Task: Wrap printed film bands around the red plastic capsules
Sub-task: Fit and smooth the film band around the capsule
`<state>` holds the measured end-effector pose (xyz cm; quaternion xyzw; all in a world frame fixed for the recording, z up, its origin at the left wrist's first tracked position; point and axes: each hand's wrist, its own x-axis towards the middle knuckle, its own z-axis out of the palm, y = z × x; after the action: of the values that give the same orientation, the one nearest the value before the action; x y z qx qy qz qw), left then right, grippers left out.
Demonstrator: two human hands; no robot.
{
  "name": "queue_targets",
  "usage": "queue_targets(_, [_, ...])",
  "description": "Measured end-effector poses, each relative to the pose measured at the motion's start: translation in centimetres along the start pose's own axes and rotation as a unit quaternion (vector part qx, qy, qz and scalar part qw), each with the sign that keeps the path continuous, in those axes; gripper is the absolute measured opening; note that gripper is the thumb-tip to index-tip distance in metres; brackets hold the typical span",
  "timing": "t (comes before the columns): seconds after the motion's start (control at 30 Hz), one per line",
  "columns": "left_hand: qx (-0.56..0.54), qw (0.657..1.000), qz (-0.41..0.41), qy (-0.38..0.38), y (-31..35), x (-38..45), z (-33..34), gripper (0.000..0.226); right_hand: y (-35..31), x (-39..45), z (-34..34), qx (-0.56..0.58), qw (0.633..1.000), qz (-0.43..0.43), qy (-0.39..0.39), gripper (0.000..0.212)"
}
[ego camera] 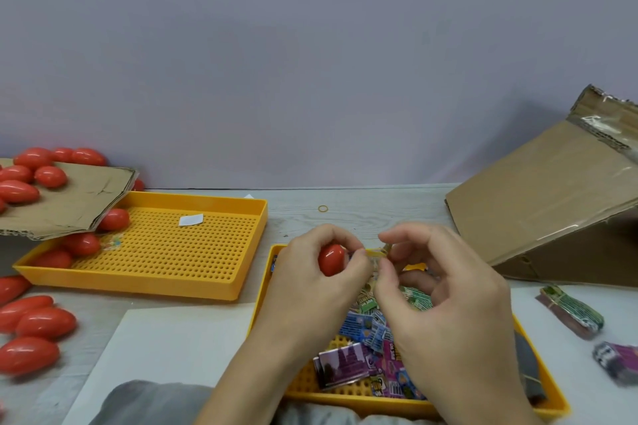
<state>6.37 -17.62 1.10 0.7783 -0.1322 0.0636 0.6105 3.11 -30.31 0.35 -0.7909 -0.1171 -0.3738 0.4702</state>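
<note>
My left hand [310,272] grips a red plastic capsule [331,259], blunt end toward me, above the near yellow tray [538,373]. My right hand [438,290] pinches a clear printed film band [376,257] between thumb and forefinger, right at the capsule's far end. Loose printed film bands [366,352] lie heaped in that tray under my hands. More red capsules [31,324] lie at the left on the table and on a cardboard flap [69,203].
A second yellow perforated tray [165,252] sits at the left holding a few capsules [83,243] and a white slip. A tilted cardboard box [542,203] stands at the right. Bundled film packs [573,312] lie near the right edge. A rubber band [323,208] lies behind.
</note>
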Motion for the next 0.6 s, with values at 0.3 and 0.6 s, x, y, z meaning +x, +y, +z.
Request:
queue_targets(0.3, [-0.006, 1.0, 0.018, -0.005, -0.09, 0.16, 0.35, 0.016, 0.12, -0.14, 0.0, 0.036, 0.997, 0.064, -0.01, 0.046])
queue_targets(0.6, [0.076, 0.989, 0.11, 0.062, -0.52, 0.27, 0.61, 0.013, 0.64, 0.16, 0.21, 0.252, 0.919, 0.299, -0.044, 0.036])
